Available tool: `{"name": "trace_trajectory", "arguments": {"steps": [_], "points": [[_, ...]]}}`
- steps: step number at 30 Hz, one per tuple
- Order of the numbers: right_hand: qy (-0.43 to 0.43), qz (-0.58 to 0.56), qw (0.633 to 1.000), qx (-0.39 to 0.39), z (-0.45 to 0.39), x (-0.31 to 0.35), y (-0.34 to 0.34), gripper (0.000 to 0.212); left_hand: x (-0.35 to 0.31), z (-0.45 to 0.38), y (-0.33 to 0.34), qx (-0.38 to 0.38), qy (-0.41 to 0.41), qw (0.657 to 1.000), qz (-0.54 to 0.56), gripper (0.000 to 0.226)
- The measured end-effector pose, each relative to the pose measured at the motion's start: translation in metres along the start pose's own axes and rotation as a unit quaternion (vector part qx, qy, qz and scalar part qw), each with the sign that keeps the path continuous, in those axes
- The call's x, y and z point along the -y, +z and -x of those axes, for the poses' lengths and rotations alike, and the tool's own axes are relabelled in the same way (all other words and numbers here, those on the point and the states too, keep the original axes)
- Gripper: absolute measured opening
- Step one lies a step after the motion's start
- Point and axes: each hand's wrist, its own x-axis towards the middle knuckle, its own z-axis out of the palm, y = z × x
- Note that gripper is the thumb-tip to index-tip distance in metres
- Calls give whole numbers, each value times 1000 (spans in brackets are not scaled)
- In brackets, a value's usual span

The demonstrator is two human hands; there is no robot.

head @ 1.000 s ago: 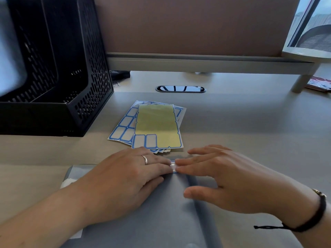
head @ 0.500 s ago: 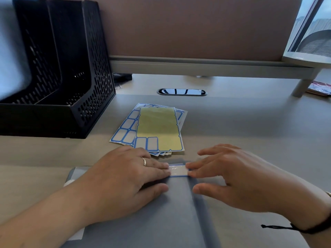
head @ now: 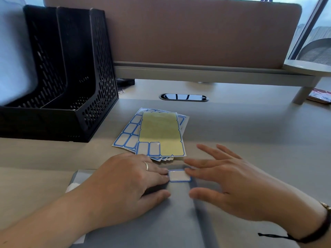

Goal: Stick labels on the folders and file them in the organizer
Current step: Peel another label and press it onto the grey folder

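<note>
While the blue-edged label (head: pixel 179 175) lay stuck on the grey folder (head: pixel 161 221), left hand (head: pixel 125 187) and right hand (head: pixel 231 185) rested flat, fingers straight — holding nothing. Folder looked thin, light, bendy — best gripped by its edge.

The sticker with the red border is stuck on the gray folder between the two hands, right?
Almost. The sticker has a blue border, not red, as the head view shows. It does lie on the gray folder, between the left hand and the right hand.
</note>
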Motion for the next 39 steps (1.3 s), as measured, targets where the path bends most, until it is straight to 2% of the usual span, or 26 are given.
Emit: {"name": "trace_trajectory", "arguments": {"steps": [4,8,13,17,20,25,31,35,39], "points": [[8,-7,997,-73,3,1,-2,63,0,1,0,6,-7,1000,9,31],[5,31,995,-96,-3,19,10,63,-2,0,-1,19,-12,1000,4,34],[39,5,998,-44,0,15,4,70,-4,-2,-1,55,-37,998,-23,50],[61,12,997,-54,7,1,-7,68,-3,0,1,78,-50,996,-16,56],[38,-7,997,-66,7,4,-8,63,-3,0,1,92,-54,994,-4,56],[-15,-9,1000,-20,4,20,-2,53,-1,-1,0,95,-51,994,4,57],[50,-64,996,-36,11,0,-10,42,1,-2,0,51,-33,998,-27,49],[34,-46,996,-73,9,2,-7,59,0,-1,0,40,-5,999,-15,39],[2,-13,998,-54,3,16,4,64,0,-3,1,53,35,998,-20,33]]}}
